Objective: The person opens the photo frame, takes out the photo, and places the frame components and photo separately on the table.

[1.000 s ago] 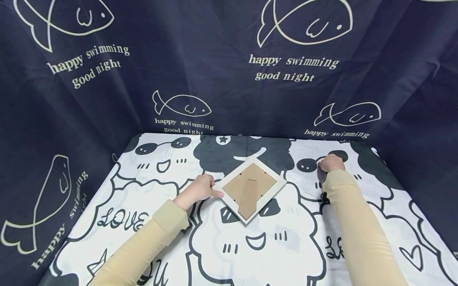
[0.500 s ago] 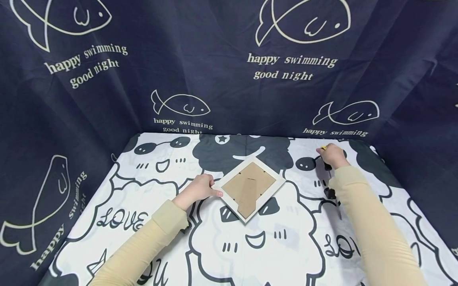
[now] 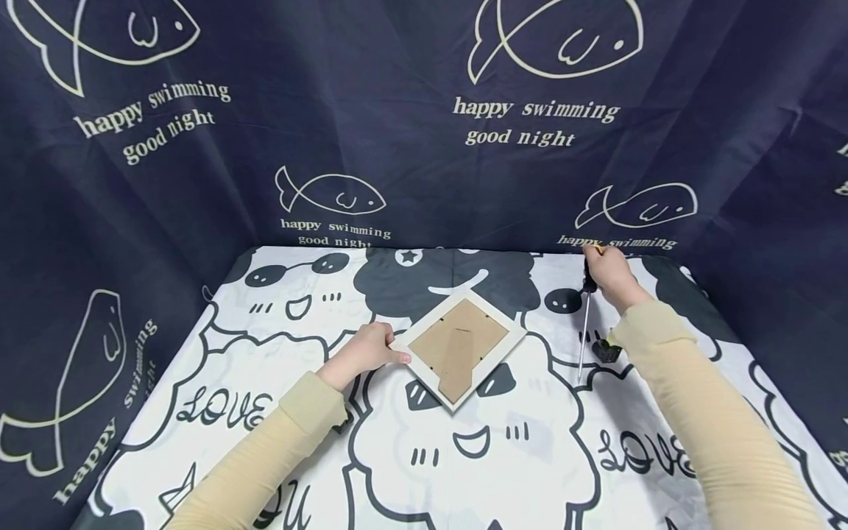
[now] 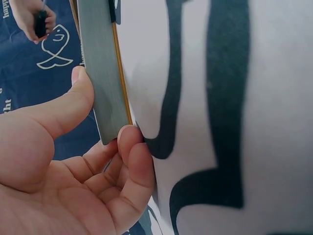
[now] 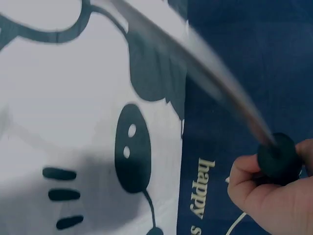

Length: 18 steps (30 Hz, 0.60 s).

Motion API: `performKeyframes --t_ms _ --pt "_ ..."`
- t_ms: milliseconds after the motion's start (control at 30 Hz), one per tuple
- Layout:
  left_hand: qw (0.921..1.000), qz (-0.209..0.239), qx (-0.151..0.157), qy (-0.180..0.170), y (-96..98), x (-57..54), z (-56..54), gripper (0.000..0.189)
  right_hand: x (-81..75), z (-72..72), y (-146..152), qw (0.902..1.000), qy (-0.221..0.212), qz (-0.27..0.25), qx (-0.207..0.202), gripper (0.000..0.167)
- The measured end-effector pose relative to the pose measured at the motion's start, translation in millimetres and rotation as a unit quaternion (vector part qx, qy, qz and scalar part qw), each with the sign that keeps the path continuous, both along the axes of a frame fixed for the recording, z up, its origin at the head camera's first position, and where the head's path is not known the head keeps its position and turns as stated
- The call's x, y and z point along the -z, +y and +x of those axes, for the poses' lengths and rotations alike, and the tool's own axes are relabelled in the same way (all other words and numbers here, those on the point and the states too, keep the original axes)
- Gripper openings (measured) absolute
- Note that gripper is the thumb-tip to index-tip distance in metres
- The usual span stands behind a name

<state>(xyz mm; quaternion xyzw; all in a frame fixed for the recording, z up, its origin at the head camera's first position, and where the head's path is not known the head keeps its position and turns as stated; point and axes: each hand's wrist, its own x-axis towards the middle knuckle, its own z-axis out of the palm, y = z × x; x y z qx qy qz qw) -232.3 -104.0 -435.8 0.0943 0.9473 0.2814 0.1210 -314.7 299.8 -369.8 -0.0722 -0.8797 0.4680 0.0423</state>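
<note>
A white-edged picture frame (image 3: pixel 458 350) lies with its brown backing board facing up, turned like a diamond, at the middle of the table. My left hand (image 3: pixel 366 350) grips its left corner. In the left wrist view, the thumb lies on one side of the frame's edge (image 4: pixel 105 73) and fingers curl at the other. To the right and farther back, my right hand (image 3: pixel 612 274) holds a screwdriver (image 3: pixel 586 324) by its dark handle, which shows a yellow end. The long metal shaft points down towards the cloth; in the right wrist view the shaft (image 5: pixel 210 78) is blurred.
A white cloth (image 3: pixel 470 486) with black sheep drawings covers the table. Dark blue curtains (image 3: pixel 411 88) with fish prints rise behind it and at the sides. A small black item (image 3: pixel 606 351) shows beside the right cuff.
My right hand has risen from the cloth and drawn back towards the curtain, bringing the screwdriver's shaft into sight. The left hand and the picture frame stay in place.
</note>
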Motion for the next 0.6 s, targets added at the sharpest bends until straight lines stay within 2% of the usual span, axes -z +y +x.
performKeyframes --t_ms 67,167,267,367,600 --pt "1.0 0.001 0.001 0.0 -0.4 1.1 -0.1 0.038 -3.3 1.8 -3.6 0.9966 -0.009 -0.081 -0.015 0.03" --pt "1.0 0.002 0.002 -0.001 -0.4 0.9 -0.2 0.039 -8.4 3.9 -7.9 0.9814 -0.025 -0.189 -0.026 0.026" --pt "1.0 0.003 0.001 -0.003 -0.1 -0.4 -0.2 0.039 -14.1 5.7 -12.2 0.9586 -0.029 -0.282 -0.024 0.026" --pt "1.0 0.003 0.001 -0.002 0.1 -1.2 -0.1 0.039 -19.3 7.9 -17.5 0.9287 -0.025 -0.37 -0.018 0.029" --pt "1.0 0.001 0.002 0.0 -0.2 -1.0 -0.3 0.039 -26.7 17.2 -30.1 0.878 0.015 -0.478 0.002 0.031"
